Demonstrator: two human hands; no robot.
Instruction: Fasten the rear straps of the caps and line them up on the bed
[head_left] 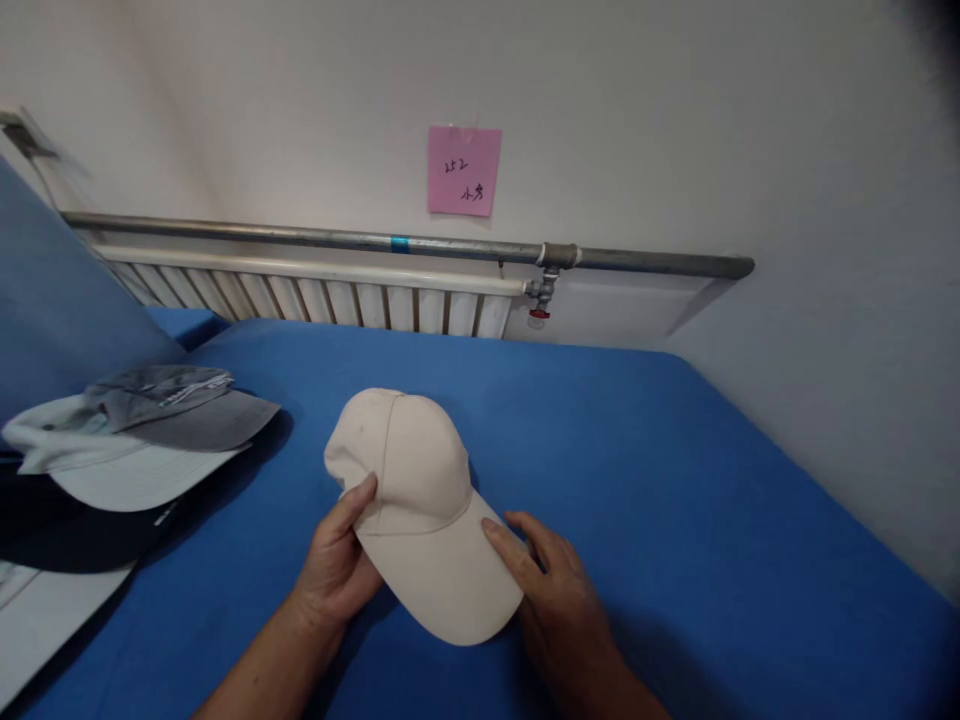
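Note:
A cream baseball cap (420, 470) is held over the blue-covered surface (600, 430), its crown toward the back left and its brim toward the front right. My left hand (337, 560) grips the cap's near left side, thumb on top of the crown's edge and the other fingers hidden beneath. At the brim's right edge is my right hand (551, 585), with its thumb laid on the brim's top and the index finger stretched out beside the edge. The remaining right fingers are out of sight below, so part of that grip is hidden.
Several caps lie overlapping at the left: a grey cap (187, 405) on top of a white cap (150, 470), with a dark cap (75, 530) below. Behind the surface are a radiator (337, 300), a metal pipe (300, 236) with a valve, and a pink note (464, 170) on the wall.

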